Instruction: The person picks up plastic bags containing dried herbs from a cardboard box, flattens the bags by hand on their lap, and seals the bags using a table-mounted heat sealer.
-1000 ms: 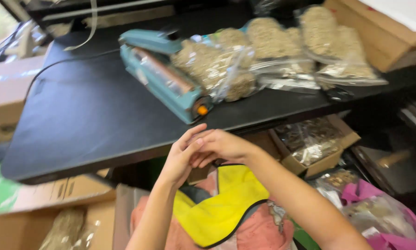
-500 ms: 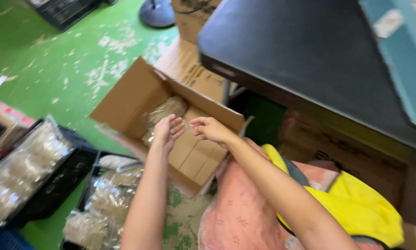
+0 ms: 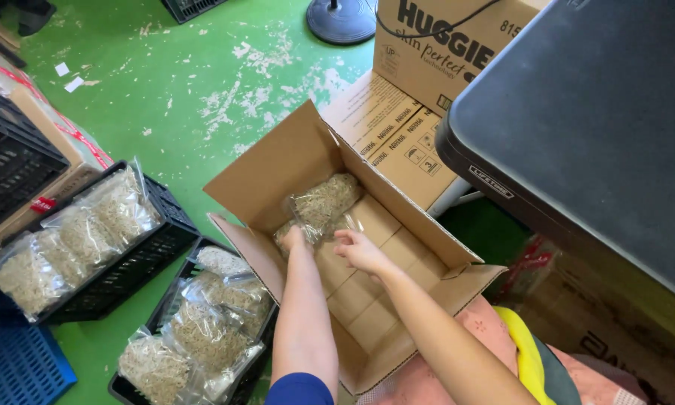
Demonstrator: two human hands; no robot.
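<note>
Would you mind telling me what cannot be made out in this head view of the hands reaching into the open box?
- Left hand: its fingers are hidden behind the clear bag, so its grip is unclear.
- Right hand: whether it touches the bag cannot be told.
- Cardboard box: the near corner is covered by both forearms.
- Black crate: its bags' contents are too small to identify.
- Black table: cut off by the right edge.

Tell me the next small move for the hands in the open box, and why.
Probably press the clear bag of filling flat into the far corner of the cardboard box. The left hand touches its near end, the right hand hovers open beside it, and most of the box floor is bare.
</note>
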